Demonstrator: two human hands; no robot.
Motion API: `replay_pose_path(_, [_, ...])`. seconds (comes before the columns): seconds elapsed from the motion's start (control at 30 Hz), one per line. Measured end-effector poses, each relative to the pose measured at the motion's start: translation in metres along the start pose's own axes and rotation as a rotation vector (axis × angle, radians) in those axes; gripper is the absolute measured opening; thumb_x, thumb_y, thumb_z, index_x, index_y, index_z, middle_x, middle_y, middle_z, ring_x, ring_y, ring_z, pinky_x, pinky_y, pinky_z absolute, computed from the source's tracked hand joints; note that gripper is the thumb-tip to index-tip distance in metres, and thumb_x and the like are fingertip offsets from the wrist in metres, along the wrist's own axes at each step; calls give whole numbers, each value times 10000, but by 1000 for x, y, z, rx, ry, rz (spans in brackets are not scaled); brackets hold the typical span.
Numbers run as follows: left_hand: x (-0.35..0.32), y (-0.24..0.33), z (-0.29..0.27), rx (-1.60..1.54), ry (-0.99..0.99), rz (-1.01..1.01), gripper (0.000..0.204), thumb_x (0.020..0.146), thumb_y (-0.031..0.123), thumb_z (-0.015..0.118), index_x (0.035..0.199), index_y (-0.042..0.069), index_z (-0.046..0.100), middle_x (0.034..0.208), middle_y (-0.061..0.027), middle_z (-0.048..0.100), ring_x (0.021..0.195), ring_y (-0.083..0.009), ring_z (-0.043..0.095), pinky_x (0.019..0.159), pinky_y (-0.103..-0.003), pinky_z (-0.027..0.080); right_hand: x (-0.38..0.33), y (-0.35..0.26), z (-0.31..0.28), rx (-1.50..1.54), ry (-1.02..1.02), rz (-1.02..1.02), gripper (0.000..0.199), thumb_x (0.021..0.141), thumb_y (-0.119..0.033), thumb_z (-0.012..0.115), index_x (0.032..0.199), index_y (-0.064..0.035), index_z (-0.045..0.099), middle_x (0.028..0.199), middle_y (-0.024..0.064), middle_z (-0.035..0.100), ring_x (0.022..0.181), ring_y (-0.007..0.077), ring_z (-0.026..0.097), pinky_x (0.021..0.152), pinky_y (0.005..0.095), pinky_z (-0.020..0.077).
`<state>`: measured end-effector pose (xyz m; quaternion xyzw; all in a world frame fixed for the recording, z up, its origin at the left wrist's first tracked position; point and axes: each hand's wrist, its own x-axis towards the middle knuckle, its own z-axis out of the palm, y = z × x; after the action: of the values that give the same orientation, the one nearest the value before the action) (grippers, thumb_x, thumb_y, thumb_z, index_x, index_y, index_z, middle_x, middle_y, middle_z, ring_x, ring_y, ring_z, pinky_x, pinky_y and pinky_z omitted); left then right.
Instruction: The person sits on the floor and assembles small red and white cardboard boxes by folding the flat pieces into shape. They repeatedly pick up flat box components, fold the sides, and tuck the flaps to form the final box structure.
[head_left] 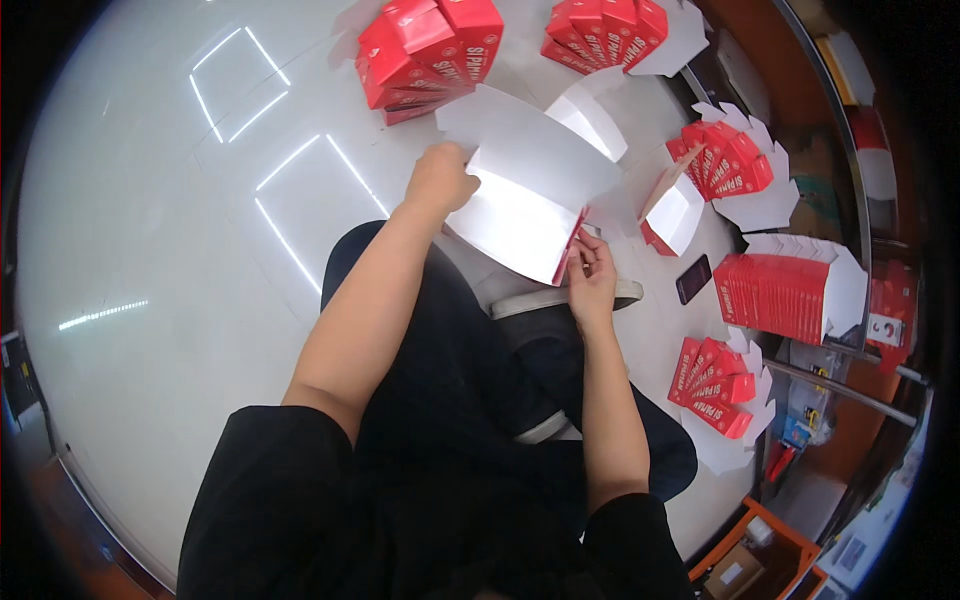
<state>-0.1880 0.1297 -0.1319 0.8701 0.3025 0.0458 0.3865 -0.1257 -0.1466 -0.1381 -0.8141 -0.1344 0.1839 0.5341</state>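
A partly folded paper box (525, 215), white inside with red at its right end, is held over my crossed legs. My left hand (442, 180) is closed on its left end, the fingertips partly hidden behind the card. At the opposite end, my right hand (592, 270) pinches the red end panel between thumb and fingers. A wide white flap (535, 145) rises along the far side of the box. Just beyond it sits another white open box piece (590, 115).
Nested red boxes stand in stacks at the far side (435, 55), far right (605, 35) and right (725, 160). A tight row of red boxes (770, 295) and a smaller stack (715, 385) lie nearer. A phone (693, 279) rests on the floor. Metal-framed shelving (850, 385) borders the right.
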Motion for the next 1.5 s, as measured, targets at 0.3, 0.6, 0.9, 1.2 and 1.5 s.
replay_pose_path(0.3, [-1, 4, -4, -32, -37, -5, 263, 683, 101, 710, 918, 0, 771, 857, -241, 715, 824, -383, 708, 801, -424, 555, 4, 6, -7, -521, -80, -398, 265, 936, -181, 628, 1108, 10, 694, 1002, 201, 675, 988, 401, 569, 980, 459, 439])
replay_pose_path(0.6, [-4, 5, -7, -28, -14, -5, 298, 690, 133, 725, 955, 3, 769, 889, -220, 727, 844, -361, 709, 800, -412, 553, -1, 19, -4, -418, -24, -407, 252, 926, -113, 659, 1148, -3, 702, 892, 150, 644, 833, 295, 588, 757, 379, 484])
replay_pose_path(0.9, [-57, 98, 41, 158, -123, 200, 601, 773, 586, 701, 836, -11, 710, 873, -231, 704, 853, -396, 704, 766, -443, 561, -4, 17, -1, -414, 12, -421, 169, 840, -81, 658, 991, -14, 694, 971, 199, 692, 940, 397, 642, 843, 479, 497])
replay_pose_path(1.2, [-18, 102, 93, 351, -233, 300, 358, 801, 293, 688, 845, -62, 706, 747, -243, 702, 718, -350, 728, 719, -432, 594, -3, 26, 10, -476, 191, -319, 237, 790, -65, 731, 964, -63, 570, 903, 130, 715, 849, 366, 673, 750, 469, 520])
replay_pose_path(1.5, [-16, 136, 93, 456, -382, 151, 201, 772, 146, 686, 861, -29, 725, 806, -214, 728, 711, -315, 741, 719, -412, 609, 1, 33, 6, -454, 148, -304, 226, 831, -83, 668, 1031, -65, 565, 817, 219, 650, 820, 453, 642, 715, 546, 504])
